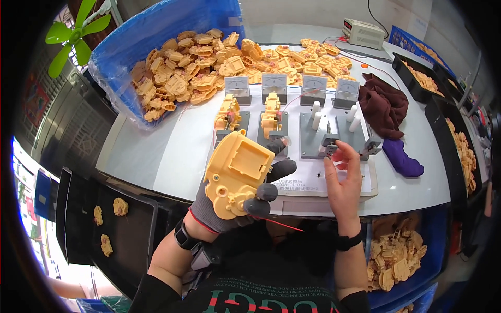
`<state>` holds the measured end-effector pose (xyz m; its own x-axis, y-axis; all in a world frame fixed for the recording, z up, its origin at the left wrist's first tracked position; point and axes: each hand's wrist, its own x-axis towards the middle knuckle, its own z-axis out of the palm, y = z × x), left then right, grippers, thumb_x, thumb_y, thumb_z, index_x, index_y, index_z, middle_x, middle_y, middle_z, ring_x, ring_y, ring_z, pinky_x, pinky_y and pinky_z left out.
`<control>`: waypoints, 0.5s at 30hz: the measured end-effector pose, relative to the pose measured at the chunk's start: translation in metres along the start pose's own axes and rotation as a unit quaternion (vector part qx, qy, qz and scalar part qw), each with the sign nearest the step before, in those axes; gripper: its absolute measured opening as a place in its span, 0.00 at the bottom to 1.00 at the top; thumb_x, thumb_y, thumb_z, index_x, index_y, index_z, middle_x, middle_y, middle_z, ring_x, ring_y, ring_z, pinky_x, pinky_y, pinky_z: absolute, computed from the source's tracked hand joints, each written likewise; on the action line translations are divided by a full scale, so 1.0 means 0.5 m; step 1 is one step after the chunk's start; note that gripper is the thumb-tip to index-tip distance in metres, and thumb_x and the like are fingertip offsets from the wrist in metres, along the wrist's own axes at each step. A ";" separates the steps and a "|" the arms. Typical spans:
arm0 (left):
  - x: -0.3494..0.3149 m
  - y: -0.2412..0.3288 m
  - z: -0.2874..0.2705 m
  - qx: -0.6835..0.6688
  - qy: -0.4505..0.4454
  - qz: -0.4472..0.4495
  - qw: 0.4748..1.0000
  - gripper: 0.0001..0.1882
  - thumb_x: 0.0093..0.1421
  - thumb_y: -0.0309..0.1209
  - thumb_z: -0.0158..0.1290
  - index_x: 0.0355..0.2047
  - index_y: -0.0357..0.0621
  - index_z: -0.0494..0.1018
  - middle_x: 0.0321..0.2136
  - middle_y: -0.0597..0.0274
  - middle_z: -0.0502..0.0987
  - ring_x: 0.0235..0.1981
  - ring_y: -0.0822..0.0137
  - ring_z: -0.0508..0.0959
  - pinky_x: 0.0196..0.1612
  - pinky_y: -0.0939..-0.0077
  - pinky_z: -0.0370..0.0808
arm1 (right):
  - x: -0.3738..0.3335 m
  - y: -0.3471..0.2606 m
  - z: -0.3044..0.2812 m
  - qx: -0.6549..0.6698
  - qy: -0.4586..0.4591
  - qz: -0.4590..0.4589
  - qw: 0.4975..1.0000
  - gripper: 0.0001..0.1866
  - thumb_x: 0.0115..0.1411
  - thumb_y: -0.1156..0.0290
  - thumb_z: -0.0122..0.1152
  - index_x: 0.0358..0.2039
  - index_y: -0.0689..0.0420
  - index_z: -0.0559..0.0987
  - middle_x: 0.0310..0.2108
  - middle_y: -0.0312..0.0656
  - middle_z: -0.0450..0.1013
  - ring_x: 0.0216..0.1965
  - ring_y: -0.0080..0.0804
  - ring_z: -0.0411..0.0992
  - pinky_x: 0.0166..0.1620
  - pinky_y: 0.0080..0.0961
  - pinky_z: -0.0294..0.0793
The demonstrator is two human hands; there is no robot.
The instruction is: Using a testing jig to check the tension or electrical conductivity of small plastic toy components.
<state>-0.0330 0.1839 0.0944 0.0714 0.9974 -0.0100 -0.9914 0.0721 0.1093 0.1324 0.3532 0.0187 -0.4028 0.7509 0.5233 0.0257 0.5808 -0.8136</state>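
Observation:
My left hand, in a grey glove with dark fingertips, holds up a yellow plastic gear housing. The housing has a rectangular recess facing up, and a red wire trails from its lower side. My bare right hand has its thumb and fingers at a small dark clamp block on a grey test fixture with white pegs. That fixture bears no housing. To its left, two more yellow housings sit upright in fixtures. Analog meters stand behind the row.
A blue bin heaped with housings stands at the back left, spilling onto the table. Brown cloth and a purple cloth lie at right. Black trays flank the table. Below right is another blue bin. A power supply sits behind.

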 end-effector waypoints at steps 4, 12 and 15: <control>0.024 0.014 -0.002 0.053 0.021 -0.020 0.998 0.42 0.65 0.62 0.33 0.69 0.44 0.48 0.51 0.45 0.71 0.25 0.64 0.72 0.25 0.74 0.72 | 0.006 -0.002 -0.008 0.055 -0.029 0.008 0.998 0.21 0.59 0.73 0.63 0.53 0.56 0.72 0.42 0.38 0.71 0.42 0.28 0.69 0.46 0.24 0.68; 0.082 0.032 0.023 0.122 0.045 -0.033 0.991 0.36 0.67 0.51 0.40 0.68 0.42 0.50 0.43 0.54 0.71 0.32 0.63 0.73 0.31 0.71 0.73 | 0.009 0.012 -0.028 0.142 -0.077 0.008 0.987 0.15 0.56 0.74 0.66 0.43 0.58 0.74 0.37 0.37 0.72 0.35 0.26 0.70 0.42 0.23 0.71; 0.104 0.054 0.050 0.104 0.098 0.004 0.990 0.31 0.68 0.50 0.39 0.64 0.43 0.57 0.42 0.55 0.71 0.35 0.62 0.73 0.34 0.69 0.75 | 0.010 0.005 -0.031 0.130 -0.082 -0.016 0.988 0.15 0.56 0.74 0.66 0.43 0.58 0.74 0.37 0.38 0.72 0.35 0.27 0.70 0.41 0.23 0.71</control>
<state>-0.0532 0.2377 0.1216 0.0216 0.9800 -0.1980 -0.9463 0.0840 0.3121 0.1447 0.3634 0.0234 -0.5433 0.6603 0.5185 -0.2171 0.4861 -0.8465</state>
